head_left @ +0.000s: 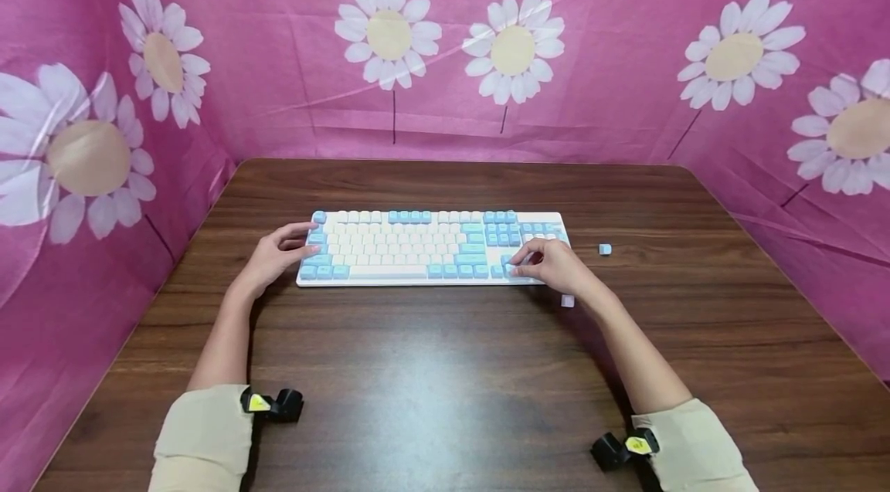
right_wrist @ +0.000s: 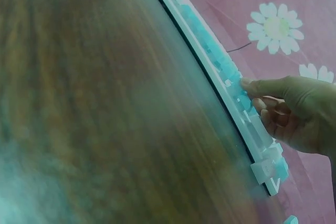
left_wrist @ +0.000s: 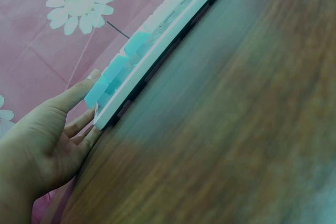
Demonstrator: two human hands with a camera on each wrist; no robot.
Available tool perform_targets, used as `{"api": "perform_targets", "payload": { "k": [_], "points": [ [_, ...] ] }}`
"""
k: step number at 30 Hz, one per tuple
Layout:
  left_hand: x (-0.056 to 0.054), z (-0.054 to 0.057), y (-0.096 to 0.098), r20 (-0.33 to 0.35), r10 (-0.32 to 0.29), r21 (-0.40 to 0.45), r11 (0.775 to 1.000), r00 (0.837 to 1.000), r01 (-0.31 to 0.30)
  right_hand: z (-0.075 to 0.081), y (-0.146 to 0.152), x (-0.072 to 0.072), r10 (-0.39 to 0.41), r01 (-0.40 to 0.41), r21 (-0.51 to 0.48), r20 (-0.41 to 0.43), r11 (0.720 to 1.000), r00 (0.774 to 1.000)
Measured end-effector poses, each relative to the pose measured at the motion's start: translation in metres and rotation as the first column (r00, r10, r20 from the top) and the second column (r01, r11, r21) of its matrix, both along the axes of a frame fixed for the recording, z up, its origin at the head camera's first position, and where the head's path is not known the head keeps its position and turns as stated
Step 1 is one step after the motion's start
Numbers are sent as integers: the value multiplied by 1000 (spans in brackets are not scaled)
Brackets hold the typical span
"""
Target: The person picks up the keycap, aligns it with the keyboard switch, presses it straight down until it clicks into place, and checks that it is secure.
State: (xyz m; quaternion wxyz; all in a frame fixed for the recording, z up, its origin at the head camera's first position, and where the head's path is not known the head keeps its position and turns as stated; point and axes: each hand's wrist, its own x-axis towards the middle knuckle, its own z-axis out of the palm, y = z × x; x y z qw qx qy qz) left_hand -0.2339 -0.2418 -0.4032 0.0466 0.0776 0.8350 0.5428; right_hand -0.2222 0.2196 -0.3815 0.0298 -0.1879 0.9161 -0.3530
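Note:
A white and light-blue keyboard (head_left: 389,271) lies on the wooden table. At its left end my left hand (head_left: 276,256) holds the edge; in the left wrist view the thumb lies over the blue corner keys (left_wrist: 102,88) and the other fingers are against the side. My right hand (head_left: 552,264) is over the arrow-key area near the right end. There its thumb and index finger pinch a light-blue keycap (head_left: 510,270), partly hidden by the fingertips. In the right wrist view the other fingers (right_wrist: 270,119) are curled above the keyboard's right part.
A loose blue keycap (head_left: 605,249) lies on the table right of the keyboard. Another loose, pale keycap (head_left: 568,300) sits just below the right forearm. Around the table (head_left: 417,368) hangs a pink cloth (head_left: 445,121) with daisies. Each sleeve carries a black wrist camera (head_left: 288,405).

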Motion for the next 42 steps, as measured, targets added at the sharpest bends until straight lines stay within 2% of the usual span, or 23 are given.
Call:
{"api": "perform_targets", "payload": {
  "k": [3,9,17,23,30,36,42],
  "points": [
    [-8,-13,-4,-6,4,-5,1000,1000,-4,-1,2,0,9,-9,-5,1,1000,1000],
    [-9,-14,-2,-8,5,-1,1000,1000,-5,-2,3,1,25,-25,-17,-3,1000,1000],
    [-11,-15,-1,-25,9,-11,1000,1000,-10,-1,1,1,0,0,6,-27,1000,1000],
    [-10,-14,-2,-21,2,-14,1000,1000,-3,0,-2,2,-79,79,-18,30,997,996],
    [-8,-11,-6,-11,10,-4,1000,1000,-10,2,-10,3,-149,150,-12,39,989,988],
    [-9,-12,-7,4,14,-2,1000,1000,-14,4,-13,1,-175,175,23,29,984,984],
    [-9,-11,-5,13,15,3,1000,1000,-15,3,-15,0,-179,178,103,0,979,984]
  ]
}}
